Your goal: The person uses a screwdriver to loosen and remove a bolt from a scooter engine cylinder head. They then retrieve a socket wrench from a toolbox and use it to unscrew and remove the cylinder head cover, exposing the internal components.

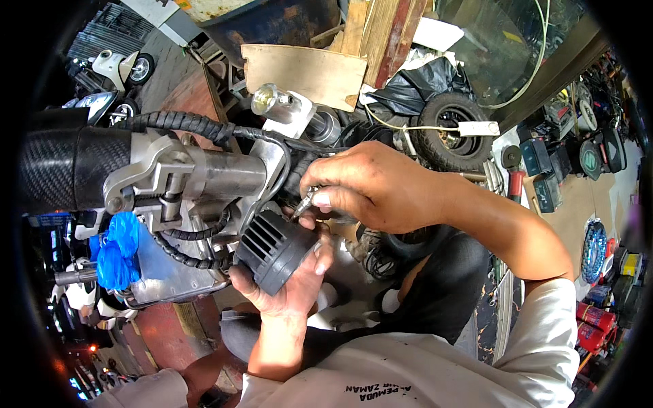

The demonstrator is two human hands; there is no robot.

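My left hand point(293, 300) grips a round black slotted plastic housing point(276, 246) from below, beside the metal steering column of a vehicle frame point(224, 170). My right hand point(371, 190) is closed in a pinch on a small metal tool point(303, 204) just above the housing's upper edge; its tip is hard to make out. Wrapped black cables point(182, 121) run along the frame, and a carbon-patterned black tube point(71, 160) extends left from the metal clamp point(156, 177).
A tyre point(439, 136), a white power strip point(478, 129), a blue bag point(117, 251), wooden boards point(303, 71) and red canisters point(595, 323) surround the work. Another person's arm point(201, 377) shows at lower left, and parked scooters point(115, 68) stand at upper left.
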